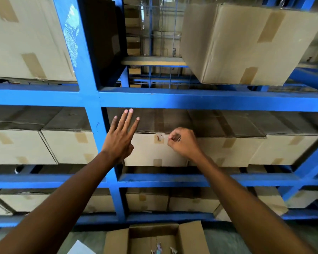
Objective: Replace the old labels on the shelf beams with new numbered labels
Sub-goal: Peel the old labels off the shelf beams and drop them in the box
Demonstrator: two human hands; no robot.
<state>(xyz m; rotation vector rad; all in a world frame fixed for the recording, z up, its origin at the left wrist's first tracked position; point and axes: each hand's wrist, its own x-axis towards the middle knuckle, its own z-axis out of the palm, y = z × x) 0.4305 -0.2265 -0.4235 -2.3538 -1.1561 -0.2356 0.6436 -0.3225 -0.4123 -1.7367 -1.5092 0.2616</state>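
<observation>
A blue shelf beam [191,99] runs across the rack above both hands. My left hand [120,136] is raised in front of the boxes below it, fingers straight and spread, holding nothing. My right hand [184,143] has its fingers curled and pinches a small crumpled scrap of clear tape or old label [161,136] at its fingertips. The scrap hangs in front of a cardboard box [151,151]. I see no label on the beam itself.
A blue upright post [92,99] splits the rack. Taped cardboard boxes fill the shelves, and one large box [246,44] overhangs the upper shelf. On the floor below stands an open carton [154,239] with scraps inside, with a white sheet [81,248] beside it.
</observation>
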